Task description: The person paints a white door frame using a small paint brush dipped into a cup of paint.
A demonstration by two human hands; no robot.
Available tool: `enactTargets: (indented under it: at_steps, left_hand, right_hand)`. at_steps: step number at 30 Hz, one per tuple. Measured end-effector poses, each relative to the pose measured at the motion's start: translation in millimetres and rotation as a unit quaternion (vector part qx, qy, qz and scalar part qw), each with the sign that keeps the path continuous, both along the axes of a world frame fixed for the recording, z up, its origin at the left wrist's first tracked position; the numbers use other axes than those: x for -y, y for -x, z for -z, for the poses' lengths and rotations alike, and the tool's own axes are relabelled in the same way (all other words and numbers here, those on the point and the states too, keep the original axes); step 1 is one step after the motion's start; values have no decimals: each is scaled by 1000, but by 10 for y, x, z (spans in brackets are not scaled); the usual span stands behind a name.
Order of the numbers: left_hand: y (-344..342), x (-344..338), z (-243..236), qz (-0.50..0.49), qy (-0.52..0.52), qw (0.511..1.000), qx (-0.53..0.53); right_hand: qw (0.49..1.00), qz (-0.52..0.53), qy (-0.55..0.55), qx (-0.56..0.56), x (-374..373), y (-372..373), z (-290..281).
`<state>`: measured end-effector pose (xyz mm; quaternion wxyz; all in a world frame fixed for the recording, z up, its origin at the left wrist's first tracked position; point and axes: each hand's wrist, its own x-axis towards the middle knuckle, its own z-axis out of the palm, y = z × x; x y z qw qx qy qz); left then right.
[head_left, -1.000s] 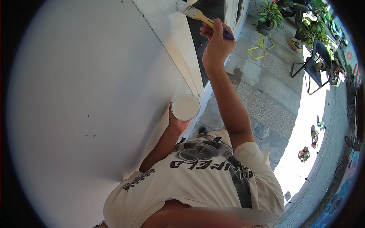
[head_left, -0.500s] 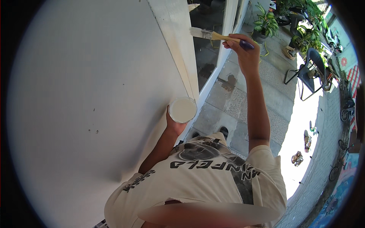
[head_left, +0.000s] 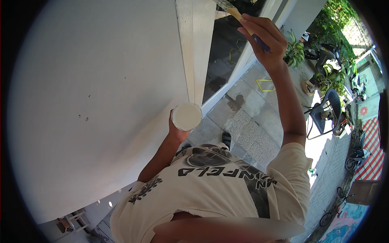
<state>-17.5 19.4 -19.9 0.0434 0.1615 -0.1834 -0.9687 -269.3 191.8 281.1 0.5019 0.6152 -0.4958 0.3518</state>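
Note:
My right hand (head_left: 269, 40) is raised at the top and closed around the handle of a paintbrush (head_left: 235, 13). The brush points up and to the left, toward the wooden frame (head_left: 197, 44); its bristle tip runs out of the picture at the upper edge, so I cannot tell whether it touches the wood. Lower down, my left hand (head_left: 177, 131) grips a round tub of off-white paint (head_left: 187, 116) from its left and near side. The tub is uncovered and sits close to the foot of the frame, near the white wall (head_left: 105, 81).
A glass pane (head_left: 227, 48) stands right of the frame. Paving (head_left: 243, 117) lies underfoot, with a yellow loop (head_left: 265, 86) on it. Farther right are a potted plant (head_left: 296, 52), a black chair (head_left: 326, 113) and parked motorbikes. A wooden stool (head_left: 75, 222) stands at lower left.
My right hand has gone higher with the paintbrush, which now tilts up along the frame. The whole view has turned, and the tub in my left hand appears slightly farther left.

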Motion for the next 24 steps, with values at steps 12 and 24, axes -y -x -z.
enactTargets:
  at_steps: [12, 24]
  left_hand:
    - [224, -832, -275, -205, -13, 976, -67]
    - [102, -1091, -455, -284, -14, 955, -80]
  right_hand:
    - [955, -184, -234, 13, 9, 604, -223]
    - [962, -192, -177, -79, -129, 546, 473]
